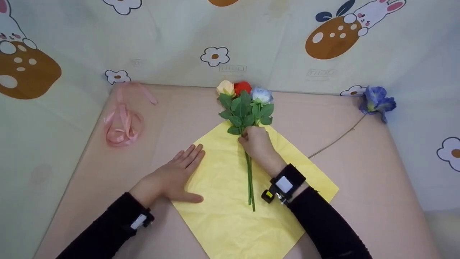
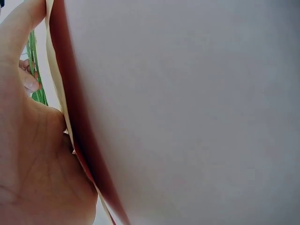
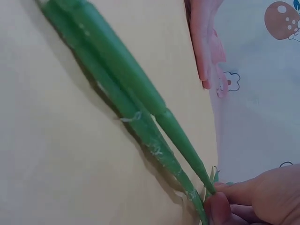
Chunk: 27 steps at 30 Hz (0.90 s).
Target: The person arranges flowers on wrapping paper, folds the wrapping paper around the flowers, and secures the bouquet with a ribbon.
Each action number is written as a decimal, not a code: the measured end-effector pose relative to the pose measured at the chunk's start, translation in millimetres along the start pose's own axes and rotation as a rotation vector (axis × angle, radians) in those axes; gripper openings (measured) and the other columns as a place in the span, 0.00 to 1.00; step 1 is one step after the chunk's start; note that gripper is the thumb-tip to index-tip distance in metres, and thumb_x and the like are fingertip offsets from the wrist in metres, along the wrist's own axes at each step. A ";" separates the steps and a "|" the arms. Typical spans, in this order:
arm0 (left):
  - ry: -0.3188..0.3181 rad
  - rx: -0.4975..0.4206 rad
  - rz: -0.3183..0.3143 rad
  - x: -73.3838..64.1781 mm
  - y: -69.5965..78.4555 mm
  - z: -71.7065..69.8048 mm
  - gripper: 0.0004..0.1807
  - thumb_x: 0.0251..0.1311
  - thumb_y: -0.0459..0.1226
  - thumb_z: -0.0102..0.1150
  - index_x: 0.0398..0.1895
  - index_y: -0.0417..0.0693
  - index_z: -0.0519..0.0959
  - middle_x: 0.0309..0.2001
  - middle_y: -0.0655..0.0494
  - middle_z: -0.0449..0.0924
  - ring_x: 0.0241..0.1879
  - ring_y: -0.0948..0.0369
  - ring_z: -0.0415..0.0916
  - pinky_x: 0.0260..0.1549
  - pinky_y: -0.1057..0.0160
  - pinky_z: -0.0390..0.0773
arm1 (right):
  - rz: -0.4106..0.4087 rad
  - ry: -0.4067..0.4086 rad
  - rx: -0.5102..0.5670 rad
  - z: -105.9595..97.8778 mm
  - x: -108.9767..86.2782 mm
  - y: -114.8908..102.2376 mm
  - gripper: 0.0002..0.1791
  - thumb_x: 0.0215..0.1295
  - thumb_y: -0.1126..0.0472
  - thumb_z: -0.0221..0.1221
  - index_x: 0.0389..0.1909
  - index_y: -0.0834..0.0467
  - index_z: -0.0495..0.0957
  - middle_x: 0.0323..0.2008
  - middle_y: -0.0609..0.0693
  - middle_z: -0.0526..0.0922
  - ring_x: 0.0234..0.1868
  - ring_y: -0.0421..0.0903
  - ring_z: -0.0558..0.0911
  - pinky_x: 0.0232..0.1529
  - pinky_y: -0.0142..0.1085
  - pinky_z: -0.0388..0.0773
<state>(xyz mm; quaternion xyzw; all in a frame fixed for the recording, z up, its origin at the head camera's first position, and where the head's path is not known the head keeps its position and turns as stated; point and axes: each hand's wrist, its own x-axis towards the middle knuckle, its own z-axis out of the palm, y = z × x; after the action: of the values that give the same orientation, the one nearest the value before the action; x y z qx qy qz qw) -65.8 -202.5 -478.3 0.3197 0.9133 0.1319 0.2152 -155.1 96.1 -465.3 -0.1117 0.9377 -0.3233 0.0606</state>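
Note:
My right hand (image 1: 258, 144) pinches the green stems (image 1: 250, 180) of a small bunch of artificial roses just below their leaves. The blooms are a cream rose (image 1: 225, 88), a red rose (image 1: 242, 87) and a pale blue rose (image 1: 262, 95), reaching past the top corner of a yellow sheet of wrapping paper (image 1: 222, 223). In the right wrist view the stems (image 3: 126, 98) run close over the paper, thumb and fingertips around them. With fingers straight, my left hand (image 1: 179, 176) rests on the paper's left edge, its thumb spread toward the middle.
A loose coil of pink ribbon (image 1: 124, 129) lies at the back left of the table (image 1: 373, 201). At the back right is a blue-purple flower (image 1: 376, 101), its thin stem running to the paper's right edge. A patterned cloth wall (image 1: 172, 39) rises behind.

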 end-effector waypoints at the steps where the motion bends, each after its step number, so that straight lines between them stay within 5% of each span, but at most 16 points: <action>1: 0.002 0.000 0.002 0.0 0.1 0.0 0.74 0.61 0.74 0.64 0.90 0.37 0.38 0.90 0.41 0.29 0.88 0.43 0.27 0.84 0.40 0.40 | 0.002 0.002 0.000 0.4 -0.2 0.8 0.08 0.75 0.63 0.69 0.36 0.65 0.87 0.32 0.56 0.88 0.32 0.48 0.84 0.37 0.43 0.83; 27: 0.005 -0.019 -0.001 -1.2 1.2 -0.1 0.74 0.61 0.73 0.65 0.89 0.35 0.38 0.89 0.38 0.30 0.88 0.41 0.28 0.84 0.39 0.40 | -0.036 0.001 0.048 -3.6 -2.1 8.5 0.09 0.75 0.61 0.69 0.39 0.64 0.89 0.33 0.56 0.90 0.33 0.49 0.87 0.38 0.44 0.86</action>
<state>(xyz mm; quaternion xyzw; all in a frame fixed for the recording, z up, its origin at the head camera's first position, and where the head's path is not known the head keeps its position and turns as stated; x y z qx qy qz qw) -64.4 -202.4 -477.4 0.3168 0.9127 0.1412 0.2161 -155.3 105.2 -467.6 -0.1269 0.9275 -0.3470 0.0571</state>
